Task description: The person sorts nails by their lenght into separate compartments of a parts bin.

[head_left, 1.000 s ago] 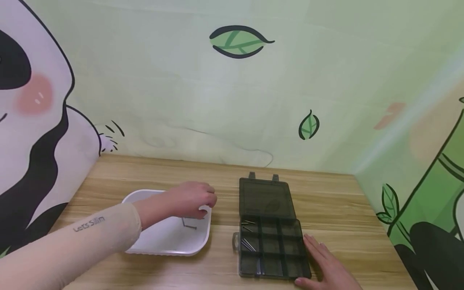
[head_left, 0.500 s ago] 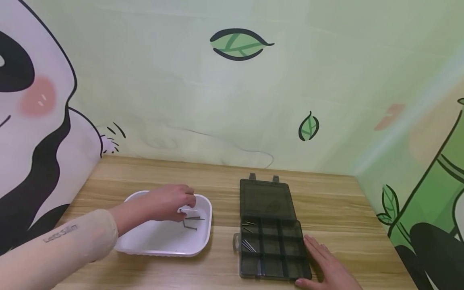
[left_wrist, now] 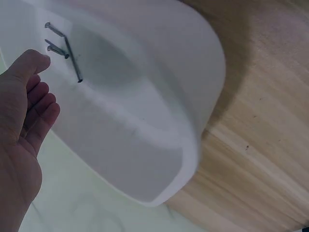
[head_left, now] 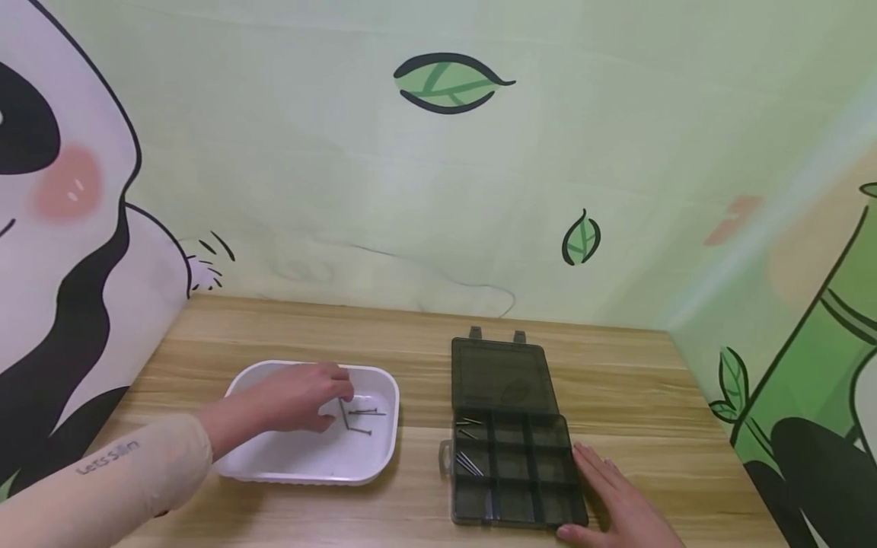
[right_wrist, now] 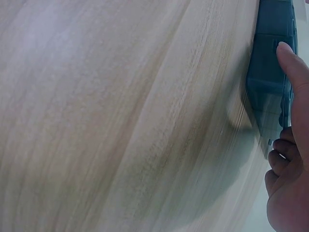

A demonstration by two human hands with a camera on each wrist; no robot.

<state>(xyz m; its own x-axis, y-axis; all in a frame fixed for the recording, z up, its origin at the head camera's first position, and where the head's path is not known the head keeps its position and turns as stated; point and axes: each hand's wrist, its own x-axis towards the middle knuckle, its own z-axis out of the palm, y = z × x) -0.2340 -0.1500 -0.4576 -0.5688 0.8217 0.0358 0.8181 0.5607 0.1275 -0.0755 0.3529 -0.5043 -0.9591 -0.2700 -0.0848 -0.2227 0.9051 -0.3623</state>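
Note:
My left hand (head_left: pixel 298 396) is over the white plastic tray (head_left: pixel 294 457), its thumb and loosely bent fingers apart with nothing between them. Several thin metal nails (head_left: pixel 359 431) with small heads lie in the tray by its fingertips; the left wrist view shows these nails (left_wrist: pixel 72 60) just past the thumb. To the right lies a dark see-through compartment box (head_left: pixel 514 462), lid swung back. My right hand (head_left: pixel 623 502) rests at the box's near right corner, fingers along its side and thumb at the front edge. In the right wrist view the thumb touches the box (right_wrist: pixel 268 60).
The opened lid (head_left: pixel 505 377) lies flat toward the wall, with two latches at its far edge. Short nails (head_left: pixel 469 426) are in the box's far left compartment and longer nails (head_left: pixel 469 464) in the middle left one. A printed wall cloth (head_left: pixel 342 190) stands behind the wooden table (head_left: pixel 425 342).
My left hand has drawn back leftward and lower over the tray, uncovering more of the nails there. The right hand and the box have stayed in place.

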